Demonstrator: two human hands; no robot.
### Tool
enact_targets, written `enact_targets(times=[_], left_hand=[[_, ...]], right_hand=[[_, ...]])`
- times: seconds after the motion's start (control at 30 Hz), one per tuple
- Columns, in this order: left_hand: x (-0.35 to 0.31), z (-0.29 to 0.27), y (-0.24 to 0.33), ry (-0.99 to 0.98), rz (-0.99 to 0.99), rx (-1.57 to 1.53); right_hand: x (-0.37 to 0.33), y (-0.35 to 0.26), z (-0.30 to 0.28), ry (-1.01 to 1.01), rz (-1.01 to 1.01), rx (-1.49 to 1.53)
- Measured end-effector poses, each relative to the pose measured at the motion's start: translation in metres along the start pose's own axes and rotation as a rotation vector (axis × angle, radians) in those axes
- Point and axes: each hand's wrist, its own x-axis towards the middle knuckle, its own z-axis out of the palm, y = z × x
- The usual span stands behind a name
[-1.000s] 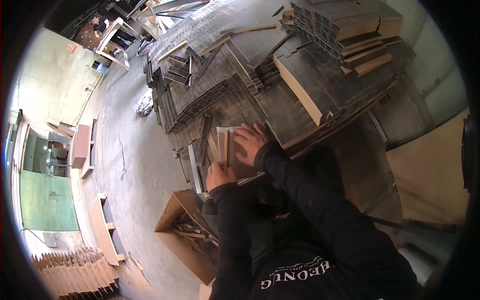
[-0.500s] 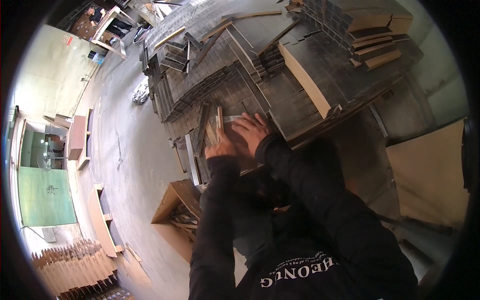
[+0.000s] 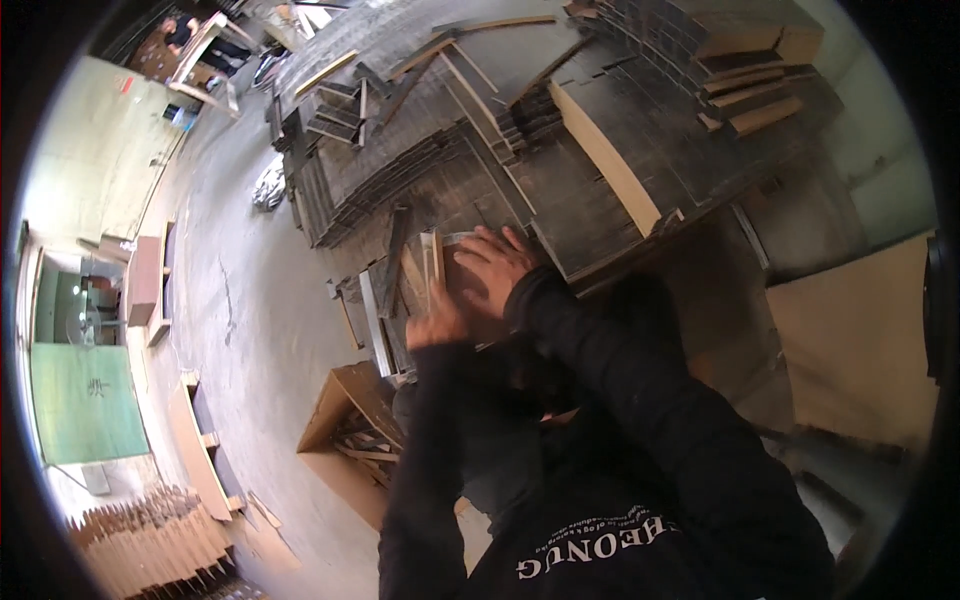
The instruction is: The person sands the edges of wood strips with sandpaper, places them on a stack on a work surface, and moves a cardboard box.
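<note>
Here, the person's right hand (image 3: pixel 496 268) lies palm down with its fingers extended and slightly spread, pressed on a reddish-brown board (image 3: pixel 484 327) at the near edge of the dark, plank-stacked work surface (image 3: pixel 620 110). Just left of it, the left hand (image 3: pixel 438 322) is partly curled, one finger straight along a narrow wooden strip (image 3: pixel 437 256); blur hides whether it grips the strip. A cardboard box (image 3: pixel 335 455) of offcuts stands near, to the left.

The top (image 3: pixel 640 420) was black with white lettering; the board (image 3: pixel 486 328) looked reddish-brown to me, the narrow strip (image 3: pixel 438 258) pale tan. Sooty-grey stacked pieces (image 3: pixel 670 120) made a brick-like pattern. A panel (image 3: pixel 88 410) showed green with a dark mark.
</note>
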Motion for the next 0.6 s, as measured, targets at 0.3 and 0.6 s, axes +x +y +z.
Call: enact_targets(times=[0.3,0.6], left_hand=[[0.049,-0.029,0.003,-0.278,-0.196,-0.289],[-0.086,-0.078,-0.025,-0.453,-0.5,-0.464]], right_hand=[[0.001,-0.005,-0.007,-0.095,0.023,-0.051],[0.002,-0.005,-0.025,-0.215,0.11,-0.152]])
